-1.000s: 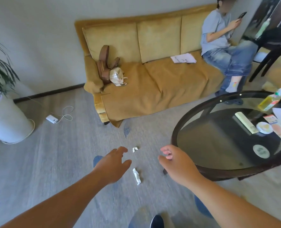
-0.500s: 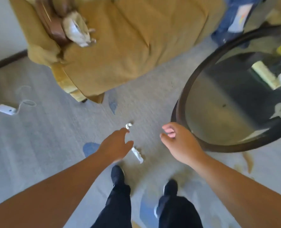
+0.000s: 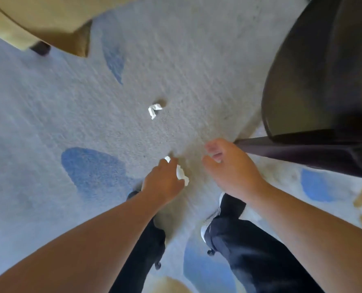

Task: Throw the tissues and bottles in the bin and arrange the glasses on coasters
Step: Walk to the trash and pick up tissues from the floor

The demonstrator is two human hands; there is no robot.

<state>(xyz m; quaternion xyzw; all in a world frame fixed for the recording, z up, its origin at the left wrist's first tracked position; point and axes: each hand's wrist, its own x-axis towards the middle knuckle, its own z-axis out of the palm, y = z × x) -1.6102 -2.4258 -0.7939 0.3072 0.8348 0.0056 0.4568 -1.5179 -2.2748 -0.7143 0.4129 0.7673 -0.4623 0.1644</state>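
A long crumpled white tissue (image 3: 182, 175) lies on the grey carpet just in front of my feet. My left hand (image 3: 163, 183) is down on its middle with the fingers curled over it; white shows at the fingertips and beside the thumb. A second, smaller crumpled tissue (image 3: 154, 109) lies on the carpet farther ahead, apart from both hands. My right hand (image 3: 228, 168) hovers to the right of the long tissue, fingers loosely curled, holding nothing. No bottles, glasses, coasters or bin are in view.
The dark round table (image 3: 324, 70) fills the upper right, and its leg (image 3: 281, 145) runs just behind my right hand. The yellow sofa corner (image 3: 27, 22) with a dark foot (image 3: 40, 47) is at the upper left. My shoes and dark trousers (image 3: 250, 246) are below.
I have bent lower, so the view now looks straight down at the carpet. My left hand moved from beside the long tissue onto it. My right hand stays beside it.
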